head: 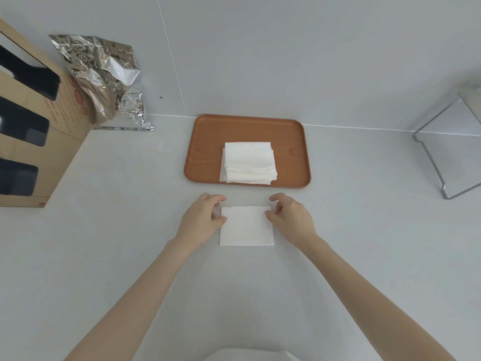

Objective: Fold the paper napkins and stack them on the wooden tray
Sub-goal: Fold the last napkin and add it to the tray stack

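Note:
A white paper napkin (pixel 246 226) lies flat and folded on the pale counter just in front of the wooden tray (pixel 208 136). My left hand (pixel 201 220) pinches the napkin's far left corner between thumb and fingers. My right hand (pixel 291 217) pinches its far right corner the same way. On the tray sits a stack of folded napkins (pixel 248 162), several high, slightly uneven at the near edge.
A crumpled silver foil bag (pixel 104 76) leans against the wall at the back left. A cardboard box (pixel 33 126) with black cut-outs stands at the left edge. A clear acrylic stand (pixel 447 142) sits at the right. The tiled wall rises behind the tray.

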`<state>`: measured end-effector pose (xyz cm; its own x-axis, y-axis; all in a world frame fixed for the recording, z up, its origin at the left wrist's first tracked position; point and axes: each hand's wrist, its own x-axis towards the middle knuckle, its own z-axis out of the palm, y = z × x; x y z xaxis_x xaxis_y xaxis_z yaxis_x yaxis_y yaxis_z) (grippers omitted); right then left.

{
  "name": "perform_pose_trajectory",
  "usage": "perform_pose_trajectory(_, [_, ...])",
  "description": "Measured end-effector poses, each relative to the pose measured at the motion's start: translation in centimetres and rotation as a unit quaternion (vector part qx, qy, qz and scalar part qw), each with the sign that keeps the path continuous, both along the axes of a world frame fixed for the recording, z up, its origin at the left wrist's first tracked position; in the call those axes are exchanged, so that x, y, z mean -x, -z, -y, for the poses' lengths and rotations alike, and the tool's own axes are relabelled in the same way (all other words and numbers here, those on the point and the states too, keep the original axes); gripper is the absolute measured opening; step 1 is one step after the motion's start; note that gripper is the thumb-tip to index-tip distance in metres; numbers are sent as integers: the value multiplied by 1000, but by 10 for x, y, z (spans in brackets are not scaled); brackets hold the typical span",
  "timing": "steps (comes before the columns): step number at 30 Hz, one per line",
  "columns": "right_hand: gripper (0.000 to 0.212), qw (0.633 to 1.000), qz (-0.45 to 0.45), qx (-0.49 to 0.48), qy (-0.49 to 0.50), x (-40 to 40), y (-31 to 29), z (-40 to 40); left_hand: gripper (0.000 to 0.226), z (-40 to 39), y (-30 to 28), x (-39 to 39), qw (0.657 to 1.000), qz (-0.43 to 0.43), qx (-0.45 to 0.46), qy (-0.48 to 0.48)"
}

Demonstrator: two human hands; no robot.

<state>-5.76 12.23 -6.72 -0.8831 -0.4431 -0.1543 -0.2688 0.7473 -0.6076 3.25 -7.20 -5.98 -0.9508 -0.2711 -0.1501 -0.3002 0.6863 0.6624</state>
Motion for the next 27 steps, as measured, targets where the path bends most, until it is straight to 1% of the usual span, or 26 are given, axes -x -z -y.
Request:
perform_pose_trajectory(2, [28,999,-36,11,-23,-3,-5,-6,38,1,-1,-6,999,-29,18,5])
perform_pose_trajectory(4, [21,994,-69,17,-82,-8,-12,-16,27,2,-4,-14,998,-53,23,30])
perform_pose_trajectory(7, [12,976,-100,-7,-194,-19,-15,-27,18,-2,-6,-28,995,-35,25,89])
perform_pose_trajectory(10, [16,963,-106,-46,-243,-28,-6,-34,18,-9,0,-39,992,-13,37,122])
perform_pose_trajectory(13, [14,964,-112,-49,-236,-35,1,-36,18,-13,8,-46,991,-33,52,118])
perform_pose_trajectory(16, [6,962,-156,-30,-223,-42,4,-36,11,-15,11,-50,989,-68,71,110])
perform_pose_trajectory(19, [5,959,-183,-38,-212,-43,6,-34,4,-17,13,-51,985,-97,90,111])
perform_pose_trajectory(21, [7,960,-189,-40,-205,-43,5,-33,4,-18,13,-49,986,-99,84,108])
perform_pose_trajectory(23, [8,966,-180,-24,-184,-40,-1,-31,6,-16,10,-44,990,-89,55,94])
perform_pose_trajectory(25, [7,975,-161,10,-151,-33,-10,-27,8,-14,0,-35,995,-76,-5,66])
perform_pose_trajectory(27, [7,985,-120,61,-109,-22,-23,-22,18,-10,-16,-21,994,-67,-71,39])
